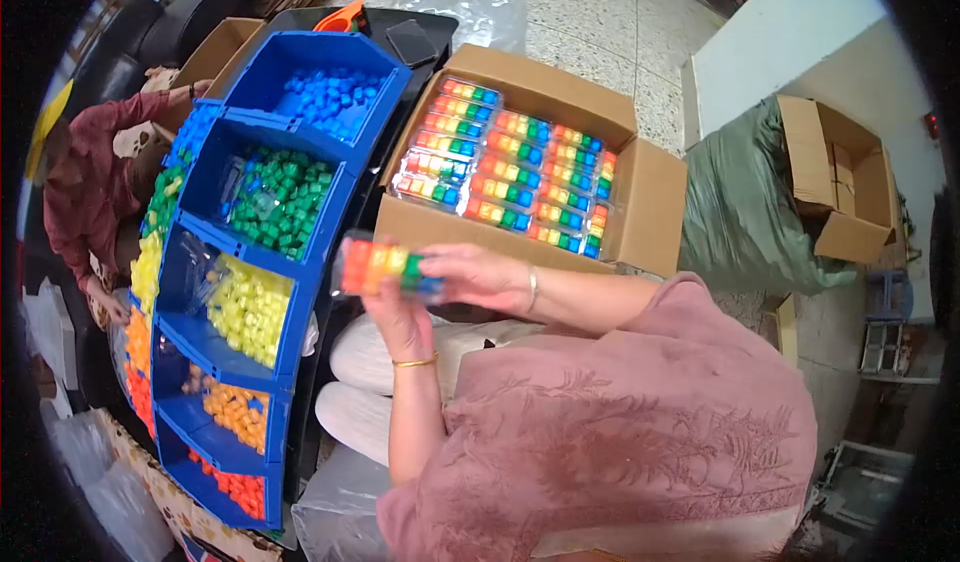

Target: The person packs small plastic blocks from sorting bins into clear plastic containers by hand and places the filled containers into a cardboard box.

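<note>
The left hand point(400, 324) and right hand point(462, 274) together clamp the clear plastic pack of coloured cubes point(372, 265) between the blue bins point(268, 70) and open cardboard box point(655, 204); uneven finger pressure could spring it open, spilling cubes.

Glossy vs matt, lol
My pack point(374, 268) and blue bins point(268, 70) look shiny plastic, the carton point(655, 202) matt cardboard.
</note>
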A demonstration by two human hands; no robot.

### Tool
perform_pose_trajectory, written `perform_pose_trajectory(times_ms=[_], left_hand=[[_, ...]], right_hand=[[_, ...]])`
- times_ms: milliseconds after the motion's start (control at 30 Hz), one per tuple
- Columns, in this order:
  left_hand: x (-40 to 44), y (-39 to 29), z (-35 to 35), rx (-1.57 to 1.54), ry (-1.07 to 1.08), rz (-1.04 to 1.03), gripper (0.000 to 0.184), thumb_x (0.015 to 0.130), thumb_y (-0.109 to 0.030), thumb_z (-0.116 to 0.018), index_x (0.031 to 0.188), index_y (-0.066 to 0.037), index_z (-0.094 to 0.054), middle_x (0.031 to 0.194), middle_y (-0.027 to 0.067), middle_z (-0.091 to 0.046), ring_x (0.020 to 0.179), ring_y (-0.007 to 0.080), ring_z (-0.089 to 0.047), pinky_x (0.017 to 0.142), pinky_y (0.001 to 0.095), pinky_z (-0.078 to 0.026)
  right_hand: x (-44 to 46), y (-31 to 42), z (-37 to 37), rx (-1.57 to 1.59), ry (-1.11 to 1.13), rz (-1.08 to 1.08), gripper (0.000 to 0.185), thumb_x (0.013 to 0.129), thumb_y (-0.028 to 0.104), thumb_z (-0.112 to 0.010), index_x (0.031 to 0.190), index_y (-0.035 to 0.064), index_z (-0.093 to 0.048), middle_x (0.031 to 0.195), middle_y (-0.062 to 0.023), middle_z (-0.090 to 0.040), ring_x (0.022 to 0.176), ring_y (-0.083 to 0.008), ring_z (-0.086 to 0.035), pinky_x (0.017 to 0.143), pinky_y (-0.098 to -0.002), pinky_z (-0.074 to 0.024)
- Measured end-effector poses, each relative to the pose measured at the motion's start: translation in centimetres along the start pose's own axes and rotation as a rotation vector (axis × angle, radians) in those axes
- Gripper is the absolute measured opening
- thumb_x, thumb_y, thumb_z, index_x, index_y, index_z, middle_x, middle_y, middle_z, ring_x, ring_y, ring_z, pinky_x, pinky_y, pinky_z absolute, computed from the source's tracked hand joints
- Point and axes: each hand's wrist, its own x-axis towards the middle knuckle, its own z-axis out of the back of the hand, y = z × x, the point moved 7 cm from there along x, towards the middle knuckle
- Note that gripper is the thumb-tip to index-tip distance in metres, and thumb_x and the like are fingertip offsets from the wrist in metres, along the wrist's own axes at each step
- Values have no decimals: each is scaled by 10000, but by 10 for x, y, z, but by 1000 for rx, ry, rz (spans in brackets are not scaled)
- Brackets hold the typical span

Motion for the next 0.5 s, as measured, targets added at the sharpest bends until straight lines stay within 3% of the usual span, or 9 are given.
perform_pose_trajectory(times_ms=[33,67,100,233,267,300,333,367,500], left_hand=[[2,4,-20,-19,29,-11,864,804,-230,-730,1473,-128,-192,1274,89,-486,1140,215,-499,1022,357,-383],[2,9,-36,11,91,22,932,785,-194,-735,1487,-133,-126,1383,99,-394,1262,233,-405,1067,385,-327],[1,16,-47,-2,151,54,939,785,-176,-725,1488,-134,-103,1441,110,-326,1328,247,-329,1078,405,-310],[-1,38,-46,100,129,147,835,849,-163,-658,1484,-141,-115,1426,129,-340,1316,259,-336,1082,434,-305],[-3,42,-43,158,132,178,786,875,-186,-636,1479,-144,-135,1409,134,-362,1307,262,-351,1080,450,-314],[-5,43,-41,159,135,179,786,875,-186,-636,1479,-144,-135,1409,134,-362,1307,262,-351,1080,450,-314],[-7,46,-35,136,91,217,763,877,-139,-624,1476,-146,-152,1402,132,-371,1281,253,-377,1067,435,-330],[-10,49,-29,112,46,255,745,878,-91,-612,1474,-147,-169,1395,130,-381,1254,243,-403,1055,419,-346],[-15,51,-19,117,21,259,676,898,-152,-606,1453,-136,-221,1336,136,-430,1159,206,-477,1017,407,-390]], right_hand=[[-9,22,2,4,-1,68,326,901,240,-617,1185,86,-567,1102,-1,-603,1010,-101,-565,854,-294,-466],[-21,46,6,-30,-48,120,312,896,255,-617,1159,90,-587,1105,-9,-613,999,-104,-575,852,-294,-466],[-24,54,49,-71,-120,154,345,892,264,-617,1187,89,-585,1121,-15,-619,994,-110,-581,849,-287,-463],[-65,155,180,-261,-411,450,289,889,212,-621,1137,65,-597,1039,-17,-630,865,-107,-583,718,-259,-488],[-81,181,204,-349,-464,519,406,881,216,-624,1223,18,-533,1152,-65,-603,1030,-161,-573,912,-347,-472],[-102,199,229,-382,-625,501,381,874,197,-639,1199,18,-550,1096,-61,-623,972,-146,-587,876,-328,-478],[-105,214,259,-345,-583,566,333,873,197,-644,1156,34,-582,1047,-50,-633,912,-135,-594,808,-290,-484],[-120,224,284,-447,-779,465,289,871,201,-646,1114,48,-609,989,-34,-642,861,-121,-593,758,-267,-486],[-124,233,327,-467,-843,363,292,854,205,-669,1107,67,-621,954,-20,-648,838,-102,-584,695,-264,-482]])
